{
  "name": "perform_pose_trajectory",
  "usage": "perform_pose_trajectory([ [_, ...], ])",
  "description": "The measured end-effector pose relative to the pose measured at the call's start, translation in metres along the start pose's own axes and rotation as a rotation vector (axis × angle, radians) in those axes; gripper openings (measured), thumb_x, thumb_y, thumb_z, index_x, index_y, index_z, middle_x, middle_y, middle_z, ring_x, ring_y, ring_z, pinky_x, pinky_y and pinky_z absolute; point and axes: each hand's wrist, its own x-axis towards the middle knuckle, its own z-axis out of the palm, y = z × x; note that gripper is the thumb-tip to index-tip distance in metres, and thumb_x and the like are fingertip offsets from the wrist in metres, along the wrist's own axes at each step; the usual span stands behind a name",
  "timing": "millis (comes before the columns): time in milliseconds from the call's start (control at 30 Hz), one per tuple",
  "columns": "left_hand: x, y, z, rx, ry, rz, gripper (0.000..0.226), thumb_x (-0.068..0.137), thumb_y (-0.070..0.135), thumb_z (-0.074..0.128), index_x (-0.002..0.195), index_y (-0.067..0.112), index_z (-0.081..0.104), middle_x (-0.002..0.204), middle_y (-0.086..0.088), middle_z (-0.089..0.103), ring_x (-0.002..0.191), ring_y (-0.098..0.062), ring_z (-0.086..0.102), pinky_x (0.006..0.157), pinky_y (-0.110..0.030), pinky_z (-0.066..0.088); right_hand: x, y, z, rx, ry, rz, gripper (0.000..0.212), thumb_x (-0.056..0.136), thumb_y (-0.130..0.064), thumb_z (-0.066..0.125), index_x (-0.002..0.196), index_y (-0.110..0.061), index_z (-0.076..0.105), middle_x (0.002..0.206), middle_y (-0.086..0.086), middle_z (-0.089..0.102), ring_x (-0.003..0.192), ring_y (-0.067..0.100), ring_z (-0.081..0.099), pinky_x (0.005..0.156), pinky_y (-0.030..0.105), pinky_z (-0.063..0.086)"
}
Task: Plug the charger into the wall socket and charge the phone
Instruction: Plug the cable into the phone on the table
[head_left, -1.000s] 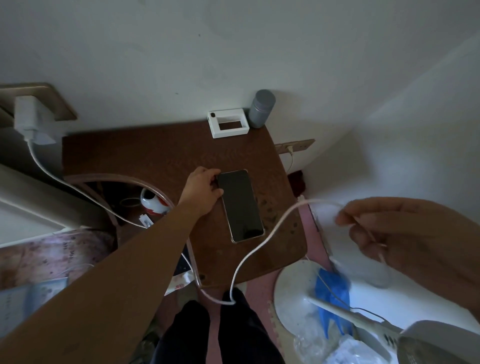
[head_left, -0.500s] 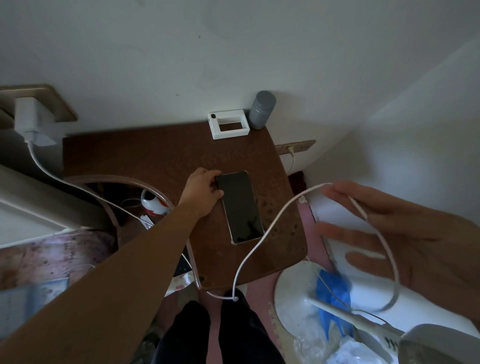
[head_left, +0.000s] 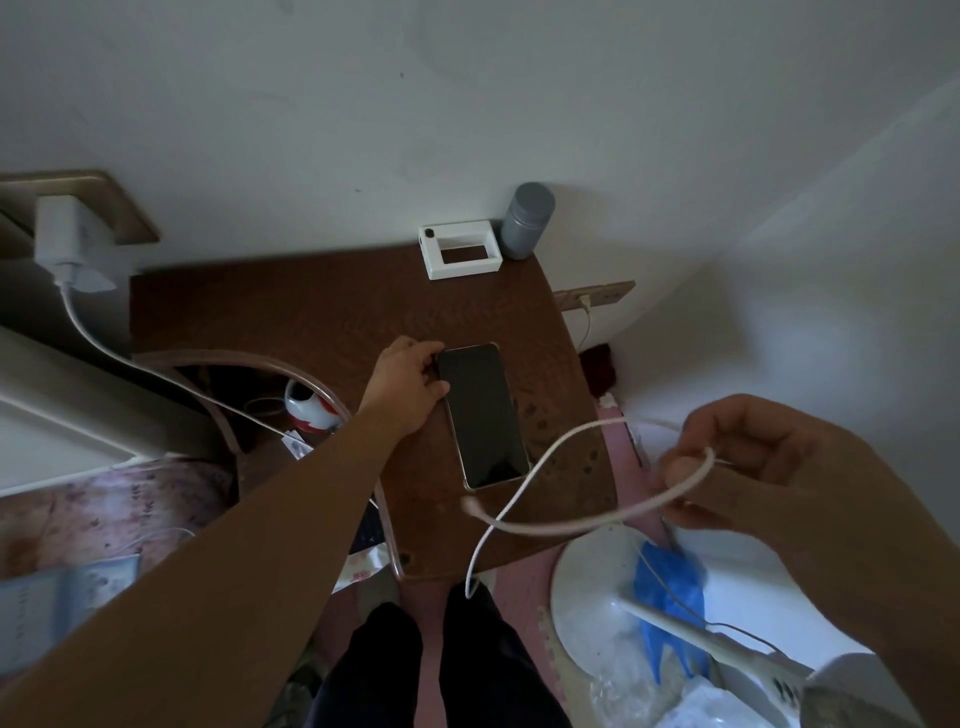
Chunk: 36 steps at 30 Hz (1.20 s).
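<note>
A dark phone (head_left: 485, 415) lies face up on the brown table (head_left: 311, 306). My left hand (head_left: 408, 387) rests on the phone's far left corner, fingers curled on its edge. A white charger (head_left: 65, 239) sits in the wall socket (head_left: 104, 202) at the far left. Its white cable (head_left: 530, 467) runs under my left arm, down past the table's front edge and loops up to my right hand (head_left: 769, 467). My right hand pinches the cable near its free end. The cable's plug tip (head_left: 469, 504) hangs just below the phone's near end, not touching it.
A white rectangular frame (head_left: 460, 249) and a grey cylinder (head_left: 525, 221) stand at the table's far edge by the wall. A white fan base (head_left: 587, 587) with blue plastic (head_left: 670, 587) lies on the floor at right. A red-and-white object (head_left: 306, 410) sits under the table.
My right hand has closed from open fingers onto the cable and pulled it in; the plug end has swung over to just below the phone. My left hand stays on the phone.
</note>
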Motion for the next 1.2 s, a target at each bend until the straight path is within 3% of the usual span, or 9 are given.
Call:
perform_pose_trajectory([
  [167,0.001,-0.001,0.001,0.001,-0.005,-0.001,0.056,0.083,0.017,0.068,0.136,0.019,0.049,0.128,-0.005,0.049,0.119,-0.022,0.051,0.104,-0.041,0.046,-0.003,0.011,-0.001,-0.622,0.096,-0.121,0.055,0.073,-0.066,0.044,0.054,-0.016,0.054,0.045,0.001,0.045,0.042,0.008,0.037,0.045,0.026,0.032],
  [233,0.001,-0.001,0.001,0.002,-0.012,-0.006,0.056,0.083,0.017,0.067,0.136,0.019,0.049,0.130,-0.004,0.049,0.120,-0.021,0.050,0.105,-0.041,0.045,-0.006,0.017,-0.003,-0.697,0.094,-0.103,0.055,0.083,-0.061,0.033,0.059,-0.019,0.060,0.054,-0.002,0.056,0.052,0.010,0.051,0.050,0.019,0.035],
  [400,0.000,-0.001,0.001,-0.003,-0.017,-0.007,0.056,0.083,0.018,0.067,0.136,0.020,0.048,0.131,-0.004,0.048,0.121,-0.021,0.050,0.105,-0.042,0.045,-0.004,0.028,-0.002,-0.260,-0.139,-0.040,0.014,0.089,-0.026,0.055,0.095,-0.022,0.068,0.072,0.009,0.071,0.065,0.018,0.066,0.070,0.026,0.051],
  [500,0.000,-0.001,0.000,-0.004,-0.018,-0.010,0.056,0.084,0.017,0.067,0.136,0.020,0.048,0.131,-0.003,0.048,0.122,-0.021,0.050,0.105,-0.042,0.045,-0.007,0.030,0.000,-0.027,-0.298,0.059,0.028,0.080,-0.023,0.066,0.108,-0.017,0.064,0.060,0.013,0.064,0.040,0.019,0.054,0.054,0.028,0.050],
  [667,-0.002,0.001,0.000,-0.003,-0.010,0.003,0.056,0.084,0.016,0.066,0.137,0.018,0.047,0.134,-0.005,0.047,0.121,-0.020,0.050,0.105,-0.039,0.045,-0.009,0.042,0.001,-0.009,-0.475,0.265,0.042,0.066,-0.012,0.074,0.107,-0.019,0.067,0.055,-0.001,0.058,0.042,0.010,0.053,0.066,0.056,0.050],
  [767,-0.002,0.001,0.000,-0.019,-0.014,-0.004,0.056,0.085,0.015,0.066,0.137,0.018,0.047,0.134,-0.005,0.046,0.121,-0.020,0.050,0.105,-0.038,0.045,0.000,0.055,0.010,0.144,-0.490,0.490,0.046,0.067,-0.006,0.075,0.112,-0.010,0.064,0.056,0.001,0.051,0.042,0.012,0.049,0.062,0.039,0.051],
  [867,-0.002,0.001,-0.001,-0.017,-0.009,0.001,0.056,0.085,0.016,0.066,0.137,0.018,0.048,0.134,-0.005,0.047,0.121,-0.020,0.050,0.105,-0.039,0.045,-0.002,0.065,0.019,0.199,-0.350,0.691,0.022,0.094,-0.014,0.041,0.100,-0.009,0.062,0.047,0.004,0.049,0.031,0.014,0.043,0.044,0.023,0.042],
  [1000,-0.002,0.000,0.000,-0.010,-0.003,0.004,0.055,0.084,0.014,0.066,0.136,0.018,0.049,0.131,-0.005,0.047,0.120,-0.021,0.050,0.105,-0.039,0.045,-0.017,0.061,0.021,0.284,-0.370,0.445,0.048,0.086,-0.055,0.054,0.084,-0.009,0.067,0.058,-0.002,0.057,0.046,0.010,0.050,0.048,0.021,0.044],
  [1200,-0.003,0.001,0.000,-0.008,-0.004,-0.007,0.056,0.084,0.016,0.066,0.137,0.020,0.048,0.132,-0.004,0.047,0.121,-0.021,0.050,0.104,-0.040,0.046,-0.020,0.065,0.022,0.425,-0.461,0.404,0.042,0.084,-0.028,0.061,0.120,-0.006,0.062,0.057,0.004,0.045,0.044,0.015,0.043,0.066,0.045,0.052],
])
